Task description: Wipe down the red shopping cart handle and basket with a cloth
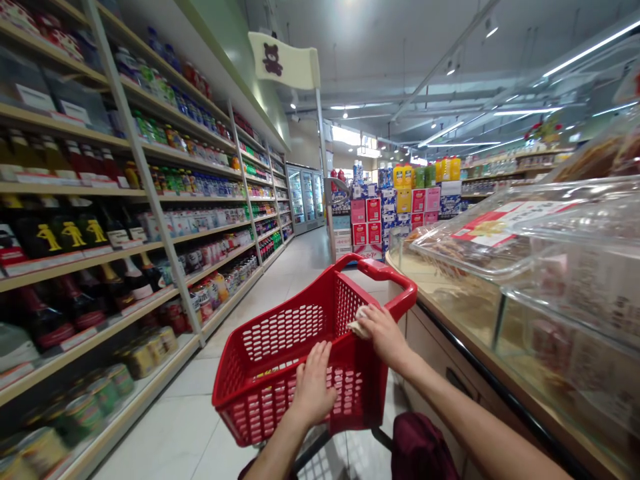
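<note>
A person stands over a red shopping cart (367, 400), which sits on the pale tiled floor (200, 383) of a shop aisle, just beside a glass-topped display case (445, 290) on the right. The left hand (315, 387) lies at the cart's near rim, palm down; its fingers reach forward, extended and nearly side by side, with the thumb set apart, and they pinch nothing. The right hand (384, 333) is farther along the same rim, near the looped red handle (409, 297). Its fingers are bent and pinch a crumpled, whitish cloth (360, 323) (it may be a paper tissue; the weave is too small to tell) at the rim. Something yellow-green shows through the basket's holes, too little of it visible to name.

Clear plastic packs (465, 250) with a red and white label rest on the display case. To the left, long shelves (220, 271) carry bottles and cans in rows. Ahead, stacked cartons (367, 223) stand beyond the cart, with yellow jugs (403, 176) on top, and glass-doored coolers (305, 193) line the far end. A cream sign (295, 63) with a brown bear hangs over the aisle. Dark maroon clothing (420, 448) shows below the right forearm.
</note>
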Available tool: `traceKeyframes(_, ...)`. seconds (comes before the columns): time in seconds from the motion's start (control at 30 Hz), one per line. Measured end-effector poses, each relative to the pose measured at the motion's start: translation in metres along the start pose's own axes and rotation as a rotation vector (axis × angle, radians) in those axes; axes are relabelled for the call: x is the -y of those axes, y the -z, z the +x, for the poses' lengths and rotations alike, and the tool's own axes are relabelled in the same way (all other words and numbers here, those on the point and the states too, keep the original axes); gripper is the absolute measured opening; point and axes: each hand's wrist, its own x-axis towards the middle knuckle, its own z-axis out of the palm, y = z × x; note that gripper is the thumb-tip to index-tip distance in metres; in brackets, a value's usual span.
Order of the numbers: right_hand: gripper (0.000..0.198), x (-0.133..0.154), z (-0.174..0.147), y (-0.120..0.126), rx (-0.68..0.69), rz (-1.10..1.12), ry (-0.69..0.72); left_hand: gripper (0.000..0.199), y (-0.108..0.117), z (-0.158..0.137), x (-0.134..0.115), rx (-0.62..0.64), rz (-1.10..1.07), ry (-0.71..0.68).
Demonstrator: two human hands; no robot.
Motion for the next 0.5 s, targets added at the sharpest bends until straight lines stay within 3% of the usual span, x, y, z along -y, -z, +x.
traceKeyframes(0.13,0.033,-0.017,0.004,0.014,-0.029,-0.07,-0.183,0.085,0.0,0.0,-0.001,-0.003,0.006,-0.004)
traceKeyframes(0.33,0.029,0.016,-0.002,-0.001,0.045,0.012,0.082,0.084,0.002,-0.002,-0.002,0.006,-0.007,0.006)
traceKeyframes(0.5,0.029,-0.009,0.011,0.013,0.021,-0.071,-0.143,0.084,0.0,-0.002,-0.002,-0.011,-0.014,-0.007)
